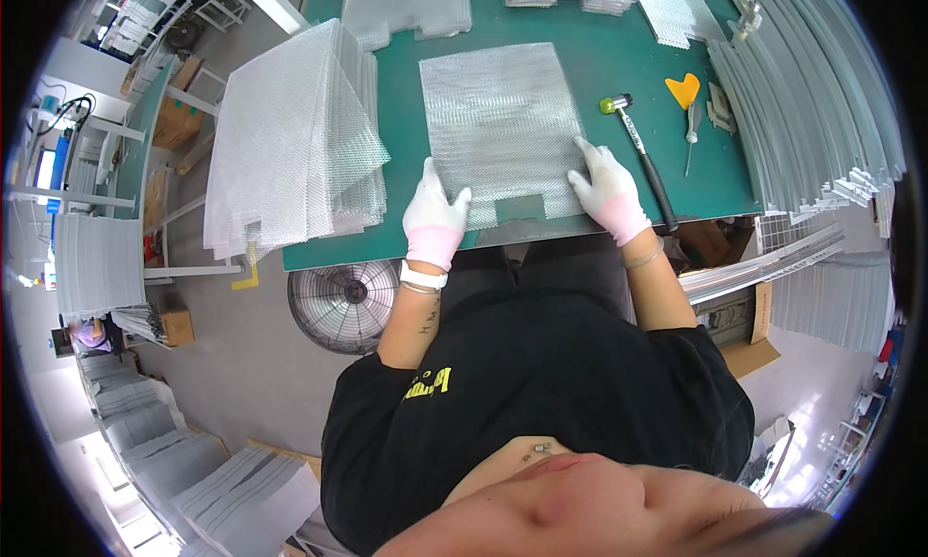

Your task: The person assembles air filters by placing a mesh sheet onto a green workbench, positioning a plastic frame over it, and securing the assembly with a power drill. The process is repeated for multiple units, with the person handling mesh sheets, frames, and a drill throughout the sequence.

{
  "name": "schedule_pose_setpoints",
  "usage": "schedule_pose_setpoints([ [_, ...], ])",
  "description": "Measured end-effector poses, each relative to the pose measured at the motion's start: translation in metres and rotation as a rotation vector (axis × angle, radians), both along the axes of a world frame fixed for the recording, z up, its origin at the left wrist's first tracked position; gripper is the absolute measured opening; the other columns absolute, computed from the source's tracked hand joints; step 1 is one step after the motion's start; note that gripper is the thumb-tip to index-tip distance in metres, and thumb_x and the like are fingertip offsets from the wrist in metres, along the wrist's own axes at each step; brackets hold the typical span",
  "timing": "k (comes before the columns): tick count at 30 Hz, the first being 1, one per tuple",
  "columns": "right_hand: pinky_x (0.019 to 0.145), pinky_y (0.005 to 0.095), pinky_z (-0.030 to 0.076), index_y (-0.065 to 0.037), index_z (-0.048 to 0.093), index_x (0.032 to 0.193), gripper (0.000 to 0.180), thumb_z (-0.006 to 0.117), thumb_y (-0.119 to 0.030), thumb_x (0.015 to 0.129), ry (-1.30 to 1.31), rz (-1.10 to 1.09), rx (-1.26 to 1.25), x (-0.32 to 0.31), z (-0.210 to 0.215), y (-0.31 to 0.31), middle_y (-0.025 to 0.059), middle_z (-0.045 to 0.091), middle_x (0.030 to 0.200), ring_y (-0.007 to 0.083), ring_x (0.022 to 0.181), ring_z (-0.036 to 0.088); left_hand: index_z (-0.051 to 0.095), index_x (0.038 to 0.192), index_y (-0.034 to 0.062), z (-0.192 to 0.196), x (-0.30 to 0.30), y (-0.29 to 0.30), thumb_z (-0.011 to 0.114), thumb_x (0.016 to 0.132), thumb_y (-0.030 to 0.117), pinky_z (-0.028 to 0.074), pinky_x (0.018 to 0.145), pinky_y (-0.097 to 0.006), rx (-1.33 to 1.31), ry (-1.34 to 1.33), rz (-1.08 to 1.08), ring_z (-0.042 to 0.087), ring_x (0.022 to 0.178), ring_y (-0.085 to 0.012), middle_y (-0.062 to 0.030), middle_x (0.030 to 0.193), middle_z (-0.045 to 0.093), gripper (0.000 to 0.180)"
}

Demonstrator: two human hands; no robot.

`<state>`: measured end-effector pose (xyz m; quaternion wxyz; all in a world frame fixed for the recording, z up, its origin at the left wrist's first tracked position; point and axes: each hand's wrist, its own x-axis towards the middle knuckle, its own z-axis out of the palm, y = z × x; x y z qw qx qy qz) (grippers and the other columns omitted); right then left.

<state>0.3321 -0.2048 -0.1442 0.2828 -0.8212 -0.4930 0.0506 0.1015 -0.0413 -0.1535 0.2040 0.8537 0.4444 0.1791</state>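
A silvery mesh sheet with a notched near edge [503, 122] lies flat at the front of the green-topped table [406, 83]. Both my hands wear white gloves with pink cuffs. My left hand [435, 214] holds its left edge near the front corner, thumb over the top. At the opposite edge my right hand [611, 190] grips the sheet the same way; its fingertips point away from me. What the fingers do beneath the sheet is hidden. Just right of my right hand lies a mallet with a black handle and yellow-green head [640, 151].
A tall stack of similar mesh sheets [290, 141] stands left, jutting past the table edge. More mesh piles [411, 1] lie at the back. A screwdriver [692, 127] and an orange heart-shaped piece [682, 91] lie right, near stacked grey panels [812, 93]. A floor fan [345, 306] is below left.
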Motion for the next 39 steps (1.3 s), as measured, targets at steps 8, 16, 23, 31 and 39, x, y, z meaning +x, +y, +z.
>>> schedule_pose_setpoints([
  [8,0.089,0.0435,0.054,-0.012,0.059,0.134,0.052,0.068,-0.034,0.087,-0.034,0.005,-0.214,0.008,0.018,0.007,0.0188,0.064,0.111,0.0364,0.103,0.065,0.04,0.145,-0.005,0.008,0.003,0.005,0.075,0.084,0.033,0.051,0.096,-0.042,-0.142,0.081,0.033,0.063,0.113,-0.0381,-0.0258,0.126,0.061,0.08],
  [16,0.092,0.0418,0.052,-0.011,0.057,0.139,0.057,0.067,-0.035,0.089,0.299,0.395,0.181,-0.053,0.068,0.104,0.0177,0.067,0.113,0.0353,0.104,0.066,0.061,0.133,0.013,0.003,0.001,0.005,0.074,0.083,0.031,0.04,0.107,-0.047,0.284,0.125,-0.176,0.05,0.125,-0.0328,-0.0124,0.128,0.058,0.055],
  [23,0.085,0.0309,0.053,-0.006,0.042,0.152,0.063,0.064,-0.015,0.094,0.602,0.688,0.483,-0.114,0.101,0.244,0.0105,0.068,0.118,0.015,0.093,0.063,0.063,0.128,0.0088,0.023,-0.006,0.012,0.072,0.083,0.033,0.03,0.113,-0.054,0.307,-0.061,-0.19,0.042,0.135,-0.0381,-0.0166,0.133,0.057,0.052],
  [31,0.1,0.029,0.047,-0.001,0.05,0.144,0.052,0.063,-0.007,0.094,0.869,0.678,0.741,-0.084,0.163,0.158,0.0086,0.061,0.134,0.0142,0.116,0.058,0.055,0.136,-0.0008,0.028,-0.081,-0.019,0.06,0.1,0.035,0.049,0.099,-0.041,-0.305,-0.926,-0.167,0.061,0.115,-0.0266,-0.0189,0.133,0.061,0.051],
  [39,0.087,0.0228,0.045,-0.001,0.056,0.139,0.045,0.057,0.001,0.094,0.725,0.186,0.568,-0.014,0.062,-0.007,0.0009,0.06,0.121,0.0071,0.094,0.052,0.036,0.147,-0.0087,0.089,-0.069,-0.026,0.067,0.095,0.039,0.051,0.089,-0.031,-0.778,-1.161,-0.131,0.063,0.1,-0.021,-0.0194,0.122,0.063,0.077],
])
